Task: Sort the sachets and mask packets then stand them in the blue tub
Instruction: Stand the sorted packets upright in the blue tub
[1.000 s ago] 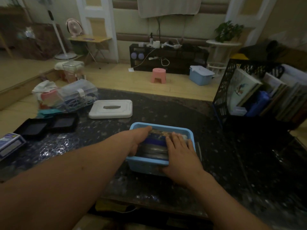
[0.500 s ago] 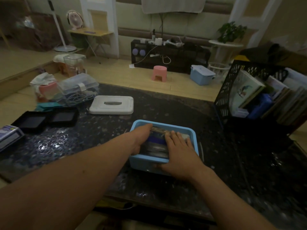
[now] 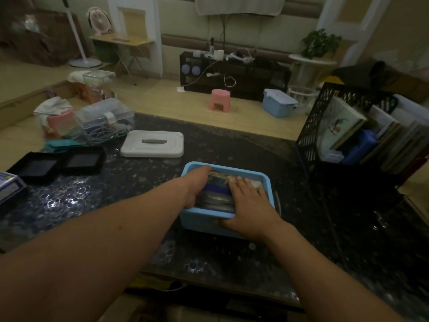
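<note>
Nearest the viewer, the right hand lies flat and open across the near right part of the blue tub, fingers straight on the tops of the packets and thumb against the tub's near wall. This probably levels the row and steadies the tub. The packets stand on edge inside the tub, packed close. The left hand reaches into the tub's left end against the row, likely to keep it upright. Its fingers are hidden below the rim, so whether it grips anything cannot be told. No loose sachets are seen on the desk, and the filling appears nearly complete. Farther left lies a white lid, set apart from the tub.
</note>
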Tool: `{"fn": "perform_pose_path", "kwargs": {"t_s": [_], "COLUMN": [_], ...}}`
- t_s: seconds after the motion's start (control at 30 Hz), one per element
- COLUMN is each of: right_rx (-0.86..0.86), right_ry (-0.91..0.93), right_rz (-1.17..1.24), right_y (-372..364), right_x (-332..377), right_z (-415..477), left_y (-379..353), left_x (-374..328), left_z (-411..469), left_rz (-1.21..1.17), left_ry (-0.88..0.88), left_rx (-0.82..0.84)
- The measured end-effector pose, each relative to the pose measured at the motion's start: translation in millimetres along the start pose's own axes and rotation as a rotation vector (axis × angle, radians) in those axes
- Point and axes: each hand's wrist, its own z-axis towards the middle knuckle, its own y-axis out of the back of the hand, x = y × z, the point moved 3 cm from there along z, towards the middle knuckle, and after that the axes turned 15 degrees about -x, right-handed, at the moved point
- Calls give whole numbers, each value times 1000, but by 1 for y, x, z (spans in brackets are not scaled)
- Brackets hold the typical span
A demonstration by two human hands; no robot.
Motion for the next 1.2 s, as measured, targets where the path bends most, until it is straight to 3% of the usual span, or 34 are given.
{"fn": "perform_pose_path", "kwargs": {"t_s": [0.17,0.27,0.57,0.63,0.73,0.83,0.93,1.2], "right_rx": [-8,-12,-36,-46,-59,-41,-47,-71], "right_ry": [8,9,-1,-5,13,39,28,59], "right_rz": [3,5,8,8,1,-29,-25,-88], "right_y": [-1,-1,3,3,4,5,4,1], "right_x": [-1,-1,2,2,-5,-10,-9,-13], "right_z": [0,-1,-3,-3,-6,-10,-11,-13], "left_y": [0,5,0,0,5,14,15,9], "left_x": [-5,-4,-1,-3,-2,19,39,41], "left_z": [4,10,12,5,-14,-22,-12,-5], "left_rz": [130,194,150,292,630,1058,1343,1357], "left_ry": [-72,-11,-33,-209,-796,-1192,-1289,-1354], "left_rx": [-9,43,80,43,-112,36,44,-37]}}
